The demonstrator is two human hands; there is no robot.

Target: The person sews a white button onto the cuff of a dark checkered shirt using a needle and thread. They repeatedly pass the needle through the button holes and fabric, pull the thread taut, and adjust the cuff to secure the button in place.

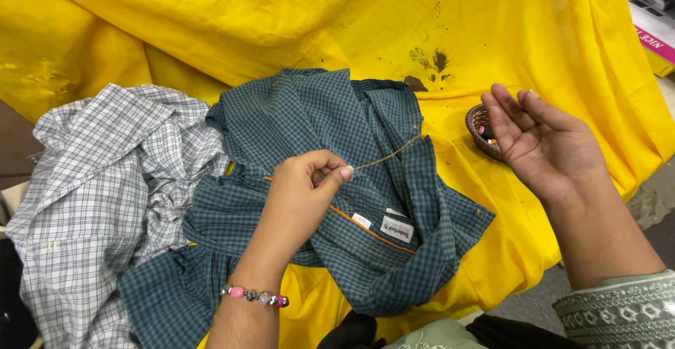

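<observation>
Two hands | left hand [299,194] fingers pinch thread [387,156] | right hand [545,145] palm-up, fingers apart

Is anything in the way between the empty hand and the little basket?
Nothing visible is. The right hand, open and empty, hovers right beside the small woven basket on the yellow cloth, partly covering its far side. The left hand pinches a thread over the green checked shirt.

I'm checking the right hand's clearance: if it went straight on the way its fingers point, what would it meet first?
Probably the yellow cloth. The right hand is open, fingers pointing up and left; the small basket lies just beside and below them, so height is unclear.
</observation>
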